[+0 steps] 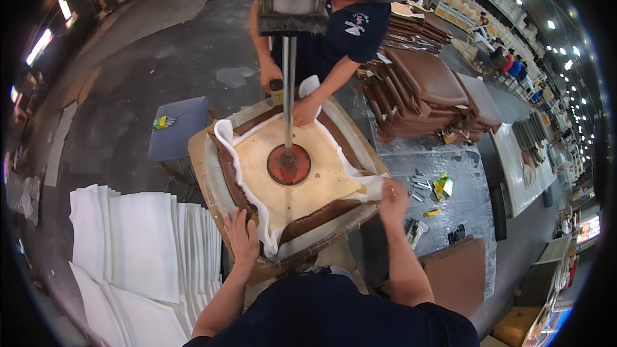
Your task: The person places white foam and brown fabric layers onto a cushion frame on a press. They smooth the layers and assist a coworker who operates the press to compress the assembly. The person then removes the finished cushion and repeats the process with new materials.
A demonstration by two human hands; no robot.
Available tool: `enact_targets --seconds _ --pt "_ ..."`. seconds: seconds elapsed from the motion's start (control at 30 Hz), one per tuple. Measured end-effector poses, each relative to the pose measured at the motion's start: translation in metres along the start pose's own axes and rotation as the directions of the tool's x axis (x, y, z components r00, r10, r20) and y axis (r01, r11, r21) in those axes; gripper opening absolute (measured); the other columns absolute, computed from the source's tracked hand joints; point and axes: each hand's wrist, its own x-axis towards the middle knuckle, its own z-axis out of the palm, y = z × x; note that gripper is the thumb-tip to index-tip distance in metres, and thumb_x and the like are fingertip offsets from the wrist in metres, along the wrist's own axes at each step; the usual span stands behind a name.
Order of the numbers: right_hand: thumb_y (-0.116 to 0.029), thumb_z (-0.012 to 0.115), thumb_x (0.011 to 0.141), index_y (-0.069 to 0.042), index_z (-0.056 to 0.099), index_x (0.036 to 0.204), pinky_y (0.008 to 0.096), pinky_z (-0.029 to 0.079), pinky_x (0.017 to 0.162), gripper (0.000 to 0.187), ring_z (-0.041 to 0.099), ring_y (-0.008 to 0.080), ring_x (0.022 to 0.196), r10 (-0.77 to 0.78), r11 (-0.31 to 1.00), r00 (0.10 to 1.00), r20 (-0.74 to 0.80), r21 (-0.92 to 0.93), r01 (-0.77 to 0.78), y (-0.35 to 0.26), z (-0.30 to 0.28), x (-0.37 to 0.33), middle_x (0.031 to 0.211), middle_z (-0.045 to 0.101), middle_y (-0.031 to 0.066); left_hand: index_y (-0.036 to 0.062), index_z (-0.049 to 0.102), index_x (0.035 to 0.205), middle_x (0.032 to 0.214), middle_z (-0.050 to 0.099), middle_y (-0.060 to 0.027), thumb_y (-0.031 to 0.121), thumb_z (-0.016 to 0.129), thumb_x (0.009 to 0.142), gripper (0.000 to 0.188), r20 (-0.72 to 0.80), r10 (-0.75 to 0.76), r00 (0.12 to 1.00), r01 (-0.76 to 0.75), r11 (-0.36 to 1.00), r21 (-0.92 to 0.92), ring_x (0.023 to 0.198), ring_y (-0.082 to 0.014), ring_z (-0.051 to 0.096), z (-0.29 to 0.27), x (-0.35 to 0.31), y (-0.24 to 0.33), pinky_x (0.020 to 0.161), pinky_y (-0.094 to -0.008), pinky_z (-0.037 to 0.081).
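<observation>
A wooden seat panel (257, 183) lies in a padded mould frame (204, 177), pressed by a round red plate (288, 164) on a metal rod. Brown leather (324, 214) and white padding (344, 159) fold up round the panel's edges. Spread fingers of my left hand (243, 234) rest on the near left side of the frame. At the right corner my right hand (393, 202) is closed on the edge of the white padding, its fingertips partly blurred. Across from me, a co-worker's hand (306, 110) touches the far edge; their other hand holds a dark handheld tool (276, 92).
White padding sheets (128, 244) are stacked at left, beside a blue-grey stool (178, 128). Folded brown leather covers (424, 90) are piled at the far right. Loose metal parts and tools lie on the plastic-covered table (472, 186). The press column (290, 0) rises overhead between us.
</observation>
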Motion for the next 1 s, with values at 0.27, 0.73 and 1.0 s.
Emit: enact_targets --seconds 0.27,0.73,1.0 --pt "-0.063 0.069 0.104 -0.006 0.068 0.15 0.0538 0.051 0.116 0.072 0.068 0.0475 0.13 0.345 0.93 0.839 0.42 -0.276 -0.245 0.095 0.042 0.061 0.14 0.074 0.0273 0.0041 0.058 0.159 0.182 0.034 -0.0199 0.026 0.061 0.109 0.054 -0.27 -0.009 0.963 0.071 0.972 0.224 0.164 -0.055 0.029 0.016 0.051 0.006 0.135 -0.0606 0.023" --pt "-0.076 0.059 0.103 -0.012 0.051 0.162 0.0721 0.036 0.121 0.088 0.042 0.0497 0.154 0.591 0.789 0.727 0.35 -0.439 -0.43 0.061 0.054 0.013 0.164 0.051 0.026 0.0008 0.065 0.15 0.178 0.04 -0.0203 0.015 0.07 0.1 0.052 -0.283 0.082 0.955 -0.036 0.986 0.164 0.159 -0.0458 0.042 0.011 0.063 -0.01 0.13 -0.0535 0.035" --pt "-0.079 0.056 0.102 -0.011 0.049 0.164 0.0715 0.032 0.125 0.093 0.035 0.0473 0.161 0.648 0.752 0.663 0.375 -0.454 -0.478 0.05 0.053 0.01 0.17 0.045 0.0244 -0.0006 0.063 0.154 0.18 0.037 -0.0221 0.015 0.068 0.102 0.054 -0.229 0.041 0.972 -0.001 0.985 0.172 0.163 -0.0438 0.038 -0.002 0.059 0.005 0.132 -0.0516 0.033"
